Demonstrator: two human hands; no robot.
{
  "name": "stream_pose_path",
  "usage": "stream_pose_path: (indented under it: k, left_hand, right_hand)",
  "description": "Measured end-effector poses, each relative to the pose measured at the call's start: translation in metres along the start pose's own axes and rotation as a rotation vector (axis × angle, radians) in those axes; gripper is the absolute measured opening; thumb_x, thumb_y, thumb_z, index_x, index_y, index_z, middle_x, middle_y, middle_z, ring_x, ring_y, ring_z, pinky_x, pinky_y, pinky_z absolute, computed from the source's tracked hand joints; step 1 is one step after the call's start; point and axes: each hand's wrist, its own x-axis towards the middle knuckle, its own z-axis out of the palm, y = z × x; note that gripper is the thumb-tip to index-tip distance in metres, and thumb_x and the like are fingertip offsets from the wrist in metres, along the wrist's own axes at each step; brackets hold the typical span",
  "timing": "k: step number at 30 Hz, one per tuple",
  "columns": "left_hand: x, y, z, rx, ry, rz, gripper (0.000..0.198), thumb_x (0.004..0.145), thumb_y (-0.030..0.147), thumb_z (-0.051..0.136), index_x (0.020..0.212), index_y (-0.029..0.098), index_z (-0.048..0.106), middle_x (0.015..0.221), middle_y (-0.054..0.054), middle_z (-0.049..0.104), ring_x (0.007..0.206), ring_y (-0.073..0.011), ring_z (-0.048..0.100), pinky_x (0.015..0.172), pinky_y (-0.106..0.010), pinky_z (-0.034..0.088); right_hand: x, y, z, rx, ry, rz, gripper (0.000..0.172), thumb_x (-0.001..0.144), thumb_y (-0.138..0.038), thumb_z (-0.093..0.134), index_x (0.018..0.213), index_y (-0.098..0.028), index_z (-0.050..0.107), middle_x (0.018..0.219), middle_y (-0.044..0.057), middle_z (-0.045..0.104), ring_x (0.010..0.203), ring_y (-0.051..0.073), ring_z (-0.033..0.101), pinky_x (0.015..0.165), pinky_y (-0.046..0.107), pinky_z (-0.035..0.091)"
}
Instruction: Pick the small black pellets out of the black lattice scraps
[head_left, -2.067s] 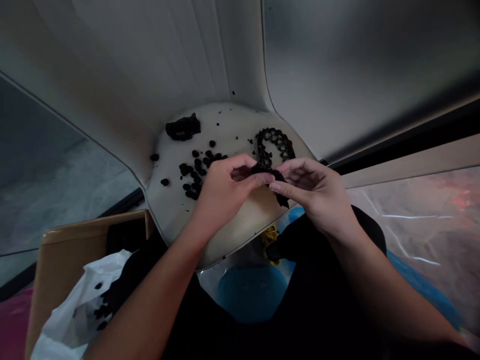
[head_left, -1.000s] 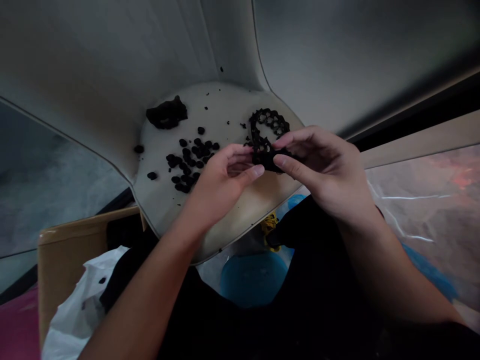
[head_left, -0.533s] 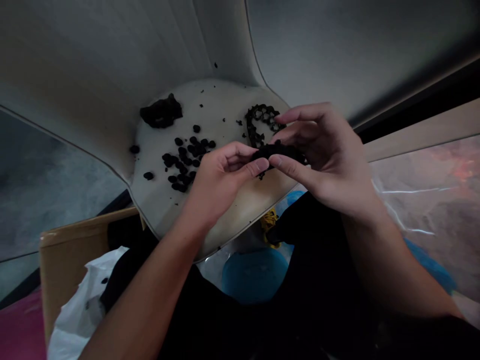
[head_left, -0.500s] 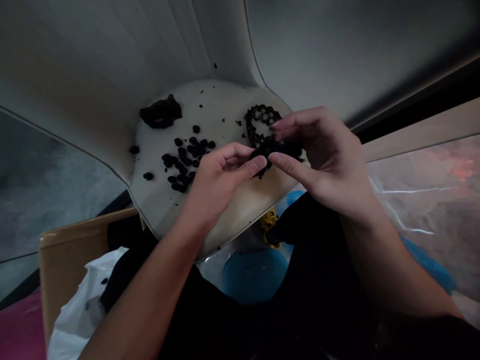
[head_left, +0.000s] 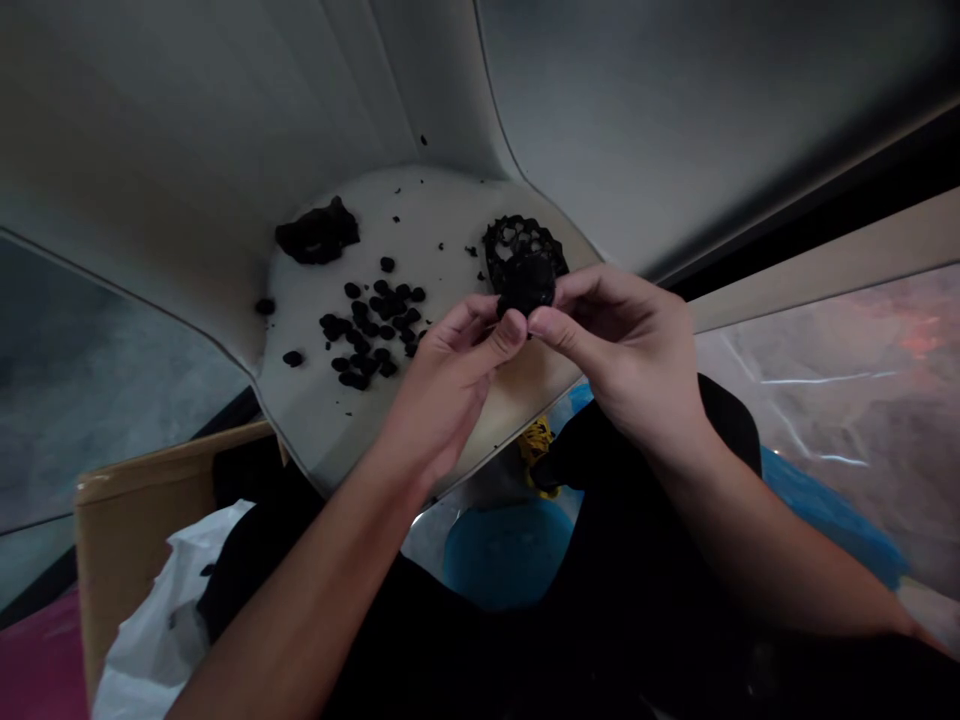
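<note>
Black and crumpled, one scrap (head_left: 319, 232) lies at ten o'clock on the pale chair seat (head_left: 420, 225); toward nine, loose small lumps (head_left: 367, 335) look already separated. Near centre, the left hand (head_left: 454, 375) pinches a dark piece (head_left: 527, 283) at one o'clock, probably unfinished; just beyond lies an openwork strip (head_left: 553, 245). At three, the right hand (head_left: 626, 340) clamps that same piece.

Lumps (head_left: 371, 328) lie on the seat (head_left: 442, 215), left of the held piece (head_left: 527, 283) (box (head_left: 124, 540) seemingly lower).
</note>
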Motion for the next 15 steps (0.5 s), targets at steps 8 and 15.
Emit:
stream_pose_path:
  k: [8,15]
  left_hand:
    - [-0.005,0.0,0.004,0.407,0.247,0.213,0.054,0.081,0.054,0.107,0.108,0.029,0.068,0.114,-0.002,0.073,0.114,-0.0247,0.069,0.1,-0.041,0.057]
    - [-0.014,0.006,0.007,0.586,0.215,0.351,0.026,0.098,0.046,0.094,0.107,0.033,0.073,0.115,0.0,0.078,0.114,-0.0259,0.072,0.107,-0.044,0.057]
  right_hand:
    - [0.003,0.002,-0.006,0.009,-0.041,0.04,0.05,0.089,-0.072,0.094,0.088,-0.026,0.074,0.083,0.001,0.068,0.077,0.019,0.062,0.069,0.036,0.053]
    - [0.0,0.014,-0.005,-0.127,-0.122,-0.063,0.043,0.109,-0.068,0.073,0.099,-0.027,0.065,0.093,0.001,0.066,0.087,0.02,0.061,0.081,0.038,0.05]
